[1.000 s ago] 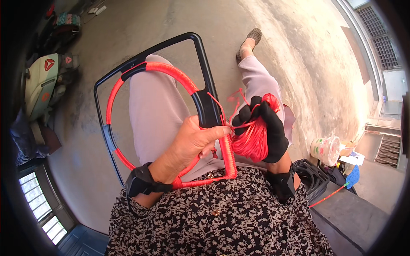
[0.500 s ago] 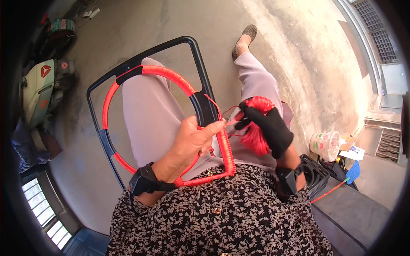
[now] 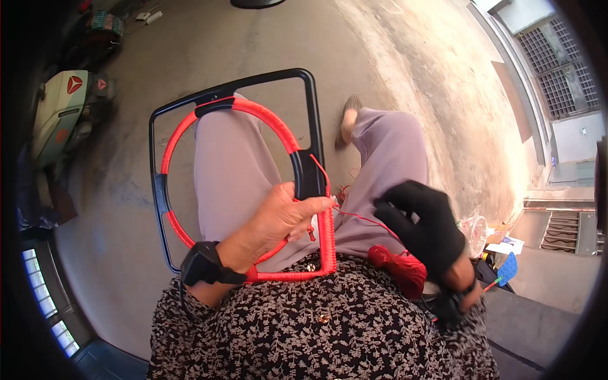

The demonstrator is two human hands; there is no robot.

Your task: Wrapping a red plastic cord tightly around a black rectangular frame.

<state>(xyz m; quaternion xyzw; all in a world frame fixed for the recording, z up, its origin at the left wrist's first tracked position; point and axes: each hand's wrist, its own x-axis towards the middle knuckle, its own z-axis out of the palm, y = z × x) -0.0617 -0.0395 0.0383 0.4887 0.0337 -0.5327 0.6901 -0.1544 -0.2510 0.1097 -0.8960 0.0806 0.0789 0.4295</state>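
A black frame (image 3: 315, 114) with an inner ring wrapped in red cord (image 3: 269, 120) rests on my lap. Its lower right side is covered in tight red turns. My left hand (image 3: 278, 218) is bare and grips that side, thumb pressed on the wrapping near the black joint. A loose red strand (image 3: 364, 217) runs from there rightward to the skein of red cord (image 3: 405, 269), which lies against my right thigh and shirt. My right hand (image 3: 427, 221), in a black glove, hovers just above the skein, fingers curved and apart, with nothing visible between them.
A parked scooter (image 3: 63, 114) stands at the left. At the right are a clear plastic bag (image 3: 472, 231), a blue fly swatter (image 3: 507, 269) and a grey ledge (image 3: 538, 323). A grated window (image 3: 551, 54) is at the upper right.
My right hand has let go of the skein and moved right and down; the skein now lies lower, by my shirt. The strand is drawn out longer. My left hand keeps its grip.
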